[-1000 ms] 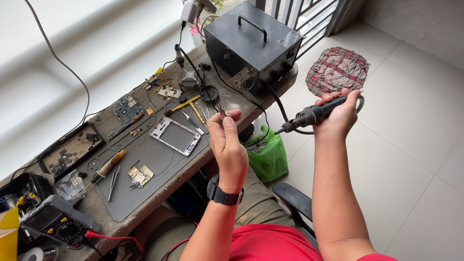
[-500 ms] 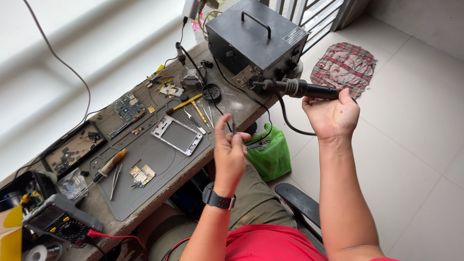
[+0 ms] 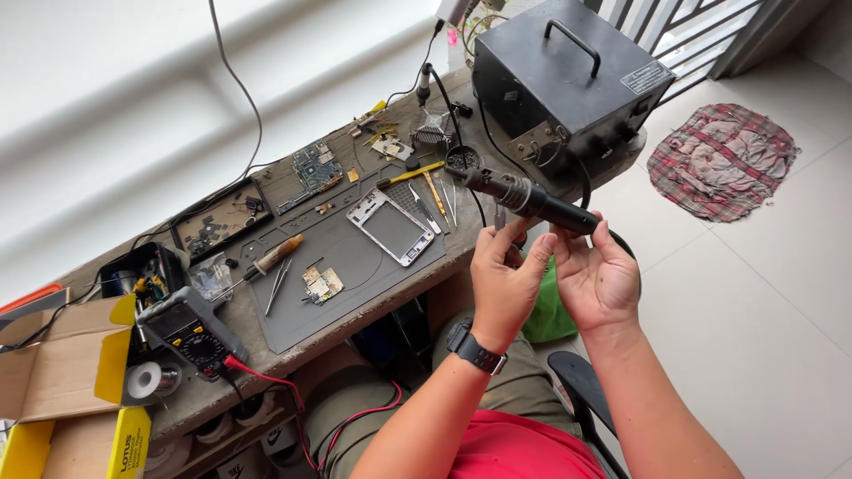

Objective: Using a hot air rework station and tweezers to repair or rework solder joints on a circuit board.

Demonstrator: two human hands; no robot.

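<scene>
Both hands, left (image 3: 501, 284) and right (image 3: 596, 277), gripping hot-air wand (image 3: 531, 200); cluttered grey bench (image 3: 266, 346), tiled floor (image 3: 763, 293).

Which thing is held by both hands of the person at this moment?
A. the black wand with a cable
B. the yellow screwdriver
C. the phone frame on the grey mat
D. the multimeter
A: the left hand and the right hand together grip the black wand, held in the air above the edge of the bench.
</scene>
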